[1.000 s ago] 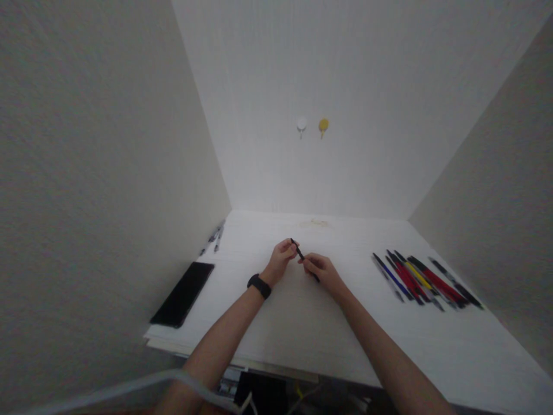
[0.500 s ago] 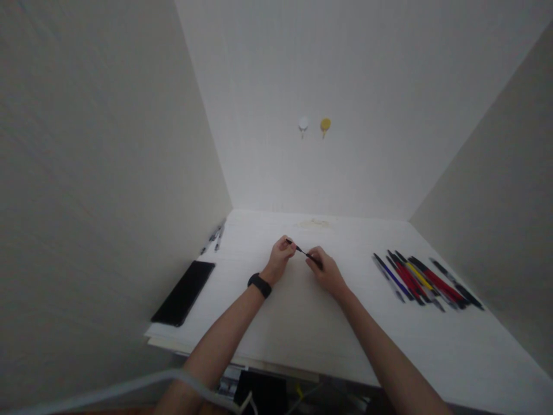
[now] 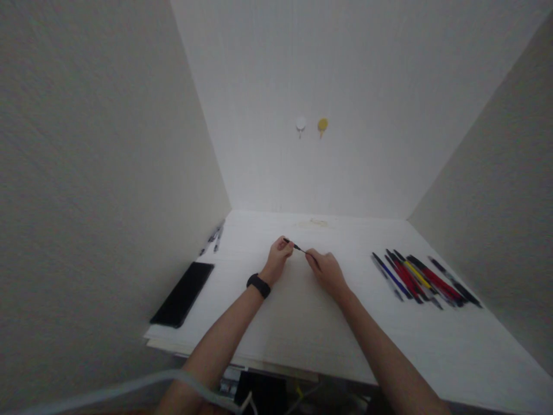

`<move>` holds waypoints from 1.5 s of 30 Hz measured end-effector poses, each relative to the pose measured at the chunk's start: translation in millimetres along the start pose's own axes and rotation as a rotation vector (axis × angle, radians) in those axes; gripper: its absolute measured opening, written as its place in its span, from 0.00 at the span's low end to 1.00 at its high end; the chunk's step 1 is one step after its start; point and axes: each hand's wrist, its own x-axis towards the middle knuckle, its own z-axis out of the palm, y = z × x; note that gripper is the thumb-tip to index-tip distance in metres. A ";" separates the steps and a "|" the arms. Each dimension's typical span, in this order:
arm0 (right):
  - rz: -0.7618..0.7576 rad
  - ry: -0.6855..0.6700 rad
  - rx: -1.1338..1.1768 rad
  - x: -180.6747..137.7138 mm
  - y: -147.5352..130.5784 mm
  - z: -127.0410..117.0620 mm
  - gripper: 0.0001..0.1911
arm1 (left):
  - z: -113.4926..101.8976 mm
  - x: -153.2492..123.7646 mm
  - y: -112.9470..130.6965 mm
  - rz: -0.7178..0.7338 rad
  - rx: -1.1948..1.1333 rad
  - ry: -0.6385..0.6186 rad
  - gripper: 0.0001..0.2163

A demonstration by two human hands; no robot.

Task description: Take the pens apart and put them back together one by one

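Observation:
Both my hands meet over the middle of the white table (image 3: 302, 323). My left hand (image 3: 279, 256), with a black band on its wrist, pinches one end of a thin black pen (image 3: 299, 248). My right hand (image 3: 326, 270) is closed on the pen's other end. The pen spans the small gap between the two hands, tilted down toward the right, with its dark tip sticking out past my left fingers.
A row of several pens (image 3: 421, 278) in blue, red, yellow and black lies at the right. A black phone (image 3: 183, 294) rests near the left edge, with a few dark pens (image 3: 215, 236) behind it. Two small hooks (image 3: 311, 124) hang on the back wall.
The pen has turned from a steep tilt to a flatter one. My hands have drawn slightly apart along it, with more of the thin shaft showing between them.

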 end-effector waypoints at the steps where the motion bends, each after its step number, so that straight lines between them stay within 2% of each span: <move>1: -0.001 -0.003 -0.017 0.0 0.2 -0.5 0.16 | -0.4 0.8 0.5 0.005 -0.018 0.034 0.17; 6: 0.004 -0.032 -0.070 0.1 1.2 -3.0 0.16 | -4.2 4.1 6.2 0.057 -0.125 0.155 0.15; 10: 0.034 -0.038 -0.078 0.0 1.6 -3.1 0.17 | -9.2 6.0 5.9 0.071 -0.017 0.215 0.10; 14: 0.063 -0.022 -0.108 -1.0 1.5 -4.3 0.16 | -11.1 5.2 -2.0 0.093 0.379 0.276 0.09; 17: 0.087 -0.013 -0.119 -1.3 2.5 -4.8 0.16 | -9.2 1.0 -5.4 0.183 0.708 0.302 0.09; 21: 0.104 -0.031 -0.110 -1.1 2.9 -5.8 0.16 | -9.6 -4.0 -0.6 0.278 1.150 0.260 0.09; 25: 0.129 -0.031 -0.112 -1.3 -0.6 -9.0 0.16 | -14.5 -5.6 6.1 0.168 1.504 0.220 0.09; 29: 0.118 -0.044 -0.135 -1.4 -3.0 -9.0 0.16 | -15.9 -6.7 6.9 0.064 1.662 0.218 0.10; 35: 0.104 -0.043 -0.137 -1.2 -1.9 -5.6 0.16 | -14.5 -7.1 4.3 0.042 1.660 0.231 0.11; 38: 0.113 -0.048 -0.124 -1.2 -1.5 -5.4 0.16 | -13.3 -6.3 5.1 0.096 1.568 0.286 0.11; 41: 0.141 -0.029 -0.056 -1.3 -1.4 -3.2 0.16 | -10.4 -4.3 9.1 0.226 1.283 0.316 0.10; 43: 0.166 -0.002 0.022 -1.5 -1.6 -0.3 0.17 | -7.7 -3.2 12.5 0.300 0.996 0.252 0.10; 45: 0.180 0.021 0.108 -1.8 -2.1 2.9 0.18 | -4.8 -3.0 14.7 0.308 0.763 0.146 0.09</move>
